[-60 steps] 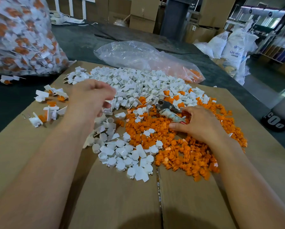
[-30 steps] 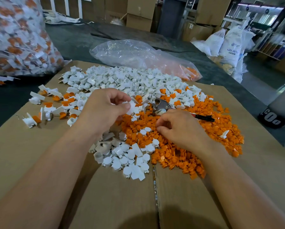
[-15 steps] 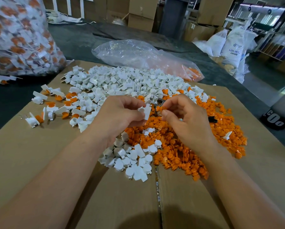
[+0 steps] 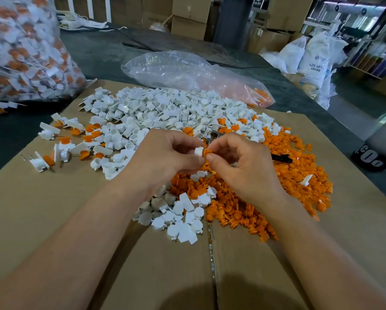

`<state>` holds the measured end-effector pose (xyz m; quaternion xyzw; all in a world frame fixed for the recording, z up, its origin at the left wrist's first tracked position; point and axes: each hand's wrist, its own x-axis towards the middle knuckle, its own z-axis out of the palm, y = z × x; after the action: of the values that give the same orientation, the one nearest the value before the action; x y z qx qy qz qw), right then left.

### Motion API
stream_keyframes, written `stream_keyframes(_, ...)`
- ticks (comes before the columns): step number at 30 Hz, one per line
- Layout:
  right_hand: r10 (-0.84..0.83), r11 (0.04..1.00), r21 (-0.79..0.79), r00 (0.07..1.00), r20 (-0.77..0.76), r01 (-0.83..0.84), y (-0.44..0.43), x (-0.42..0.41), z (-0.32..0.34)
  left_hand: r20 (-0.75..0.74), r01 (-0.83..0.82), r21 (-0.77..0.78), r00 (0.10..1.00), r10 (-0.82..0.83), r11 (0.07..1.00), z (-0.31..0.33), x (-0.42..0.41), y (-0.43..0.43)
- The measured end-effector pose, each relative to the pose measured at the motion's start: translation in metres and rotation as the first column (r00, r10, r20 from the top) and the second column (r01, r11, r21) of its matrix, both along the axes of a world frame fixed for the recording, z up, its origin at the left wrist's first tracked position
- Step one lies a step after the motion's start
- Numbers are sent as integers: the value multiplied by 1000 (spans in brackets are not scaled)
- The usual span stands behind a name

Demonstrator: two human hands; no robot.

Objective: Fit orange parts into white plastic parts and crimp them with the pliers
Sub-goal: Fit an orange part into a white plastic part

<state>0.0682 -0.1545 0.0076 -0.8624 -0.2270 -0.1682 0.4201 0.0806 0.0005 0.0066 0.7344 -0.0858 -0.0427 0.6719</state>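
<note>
Change, head view: both hands have risen off the piles and met at the centre of the frame. Two seconds earlier the right one lay on the pliers and the left one reached into the white heap.
Left hand point(image 4: 165, 157): thumb and forefinger pinch a small round white plastic part point(image 4: 198, 151), and the other fingers are curled under.
Right hand point(image 4: 239, 162): thumb and forefinger pinch a small orange plastic part point(image 4: 208, 152), which touches the end of the white one. How far in it sits cannot be told.
Pliers point(image 4: 214, 136): the metal head shows just behind the hands and the black handle tip shows right of the right hand, on the orange heap. The middle is hidden.
White heap point(image 4: 165, 113): loose white plastic parts are spread across the centre and upper middle, with a smaller patch below the hands.
Orange heap point(image 4: 243, 204): loose orange parts lie centre right, touching the white ones.
Joined pieces point(image 4: 62, 148): a scatter of white-and-orange pieces lies at the left, apart from the heaps.
Cardboard sheet point(image 4: 53, 220): brown, under all the parts, with a seam running down the lower middle.
Counter point(image 4: 98, 52): dark and grey, carrying the cardboard.
Clear plastic bag point(image 4: 183, 70): crumpled, upper middle, with a few orange parts at its right end.
Full bag point(image 4: 24, 52): upper left, a transparent bag packed with white-and-orange pieces.
White sacks point(image 4: 313, 57): upper right, beyond the counter.
</note>
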Motion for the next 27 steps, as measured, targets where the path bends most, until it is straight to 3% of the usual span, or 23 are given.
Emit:
stream_keyframes(18, -34, 998, 51, 999, -40, 36, -1, -2, 2, -70, 15, -158, 997, -27, 987, 1, -2, -4)
stream_keyframes(21, -83, 992, 91, 994, -71, 90, -4, -1, 3, -126, 106, -221, 983, -136, 969, 2, -1, -1)
stream_keyframes(23, -109, 987, 110, 990, -95, 119, -6, 1, 4, -117, 169, -184, 974, -192, 968, 1, -2, -1)
stream_keyframes(27, -101, 987, 110, 986, -130, 116, -6, 0, 4, -59, 123, -101, 990, -129, 987, -1, -2, -3)
